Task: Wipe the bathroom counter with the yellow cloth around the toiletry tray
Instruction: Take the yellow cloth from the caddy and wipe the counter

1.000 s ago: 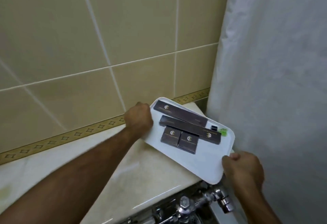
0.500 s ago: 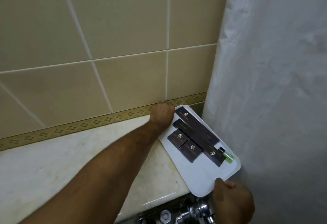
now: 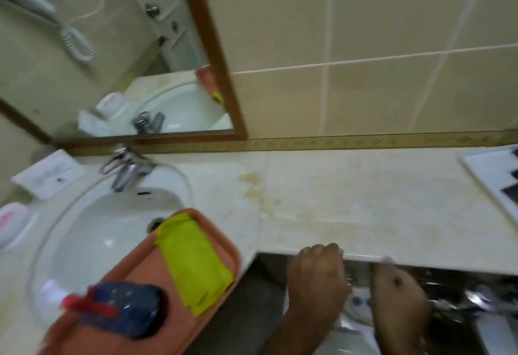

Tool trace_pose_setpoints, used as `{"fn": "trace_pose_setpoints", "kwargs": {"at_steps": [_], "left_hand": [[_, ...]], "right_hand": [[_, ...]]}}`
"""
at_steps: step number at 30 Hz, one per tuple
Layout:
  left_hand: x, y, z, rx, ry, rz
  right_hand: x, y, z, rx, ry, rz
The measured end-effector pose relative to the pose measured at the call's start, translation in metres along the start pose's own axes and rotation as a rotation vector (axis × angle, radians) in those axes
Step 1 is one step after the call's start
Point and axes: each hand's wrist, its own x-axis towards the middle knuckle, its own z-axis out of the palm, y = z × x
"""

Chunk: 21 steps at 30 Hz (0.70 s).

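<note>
The folded yellow cloth (image 3: 193, 259) lies on an orange tray (image 3: 225, 239) that rests across the sink's front right rim. At the far right edge, the white toiletry tray (image 3: 487, 175) with dark boxes sits on the marble counter (image 3: 364, 203). My left hand (image 3: 316, 279) is at the counter's front edge, fingers loosely bent, holding nothing. Lower down, my right hand (image 3: 398, 301) hangs beside it, below the counter edge, also empty. Both hands are well to the right of the cloth.
A brownish stain (image 3: 252, 186) marks the counter beside the sink (image 3: 106, 231). A dark spray bottle (image 3: 120, 307) with a red trigger lies on the orange tray. The faucet (image 3: 123, 169), a white box (image 3: 47, 175) and a framed mirror (image 3: 112, 46) stand behind.
Both hands have let go of the toiletry tray and pulled back to the counter's front edge. My view has swung left, bringing the sink, the orange tray and the cloth into sight.
</note>
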Motion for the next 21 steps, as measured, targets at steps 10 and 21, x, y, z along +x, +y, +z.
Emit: {"fn": "trace_pose_setpoints", "kwargs": {"at_steps": [10,21], "left_hand": [[0.009,-0.175,-0.074,-0.089,0.310,-1.230],[0.026,-0.209,-0.094,-0.586,0.377,-1.336]], "right_hand": [[-0.121,-0.112,0.135,-0.414,-0.784,-0.771],[-0.151,-0.119,0.137,-0.373,-0.895,-0.675]]}}
